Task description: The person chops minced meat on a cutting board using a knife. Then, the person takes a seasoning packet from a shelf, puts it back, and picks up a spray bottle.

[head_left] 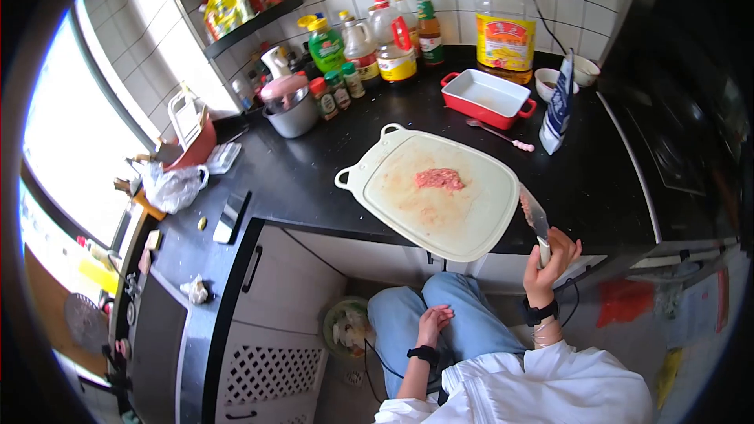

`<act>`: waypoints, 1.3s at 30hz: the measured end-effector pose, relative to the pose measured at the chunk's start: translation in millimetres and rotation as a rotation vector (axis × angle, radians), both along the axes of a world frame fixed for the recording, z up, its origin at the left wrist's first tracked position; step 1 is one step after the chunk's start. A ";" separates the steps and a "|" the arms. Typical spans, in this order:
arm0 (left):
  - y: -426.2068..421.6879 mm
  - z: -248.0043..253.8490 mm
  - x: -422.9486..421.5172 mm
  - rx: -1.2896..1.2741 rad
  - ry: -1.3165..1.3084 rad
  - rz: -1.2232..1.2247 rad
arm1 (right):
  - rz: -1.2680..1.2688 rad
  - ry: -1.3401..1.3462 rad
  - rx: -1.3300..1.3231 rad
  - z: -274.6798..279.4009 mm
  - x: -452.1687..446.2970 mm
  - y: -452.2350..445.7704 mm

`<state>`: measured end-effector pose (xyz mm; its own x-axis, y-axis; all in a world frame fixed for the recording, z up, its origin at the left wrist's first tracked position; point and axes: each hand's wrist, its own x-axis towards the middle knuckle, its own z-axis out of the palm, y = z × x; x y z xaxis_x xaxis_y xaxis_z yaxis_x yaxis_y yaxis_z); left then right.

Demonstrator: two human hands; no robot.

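Right hand (553, 257): fingers clamped on kitchen knife (537, 216) by its handle, the sound hold; blade likely stiff. Minced meat (440, 179): probably soft, slippery. Left hand (436, 321): empty, fingers loosely apart.

Cutting board (393, 159): matt, smooth plastic. Minced meat (440, 180): rough, moist-looking. Knife (539, 218): smooth metal blade, plastic-looking handle (543, 253). Surface (302, 177): smooth, glossy. Baking dish (487, 93): glossy, enamel-like. Oil bottle (503, 31): clear plastic. Bag (169, 190): thin, crinkled plastic. Trousers (471, 305): denim cloth.
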<state>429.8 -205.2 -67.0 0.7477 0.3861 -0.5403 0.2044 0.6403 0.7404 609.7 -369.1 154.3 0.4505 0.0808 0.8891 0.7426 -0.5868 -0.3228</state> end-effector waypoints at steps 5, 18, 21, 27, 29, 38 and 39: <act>-1.2 1.1 0.7 -0.005 -0.005 0.005 | -0.006 -0.016 -0.009 -1.6 0.4 -0.1; -0.1 3.3 3.1 -0.004 0.003 0.016 | -0.002 0.129 -0.028 18.1 -8.8 -3.8; 0.5 -2.3 0.6 -0.020 -0.019 0.013 | 0.077 0.265 -0.057 59.5 -18.4 -5.3; 2.5 -7.2 -0.6 -0.005 -0.019 0.004 | 0.222 0.315 -0.005 105.6 6.9 16.8; 1.7 -8.2 0.2 0.001 -0.020 0.008 | 0.209 0.324 -0.115 111.5 15.1 23.2; -0.6 -7.9 0.0 0.028 -0.010 0.013 | 0.205 0.335 -0.323 104.8 28.4 40.2; -0.3 -8.9 -0.2 0.026 -0.016 0.012 | 0.203 0.308 -0.331 108.4 26.1 37.6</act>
<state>429.6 -205.6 -75.9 0.7512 0.4086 -0.5185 0.1852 0.6235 0.7596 635.8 -331.5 262.7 0.6343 0.4502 0.6285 0.7519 -0.5484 -0.3660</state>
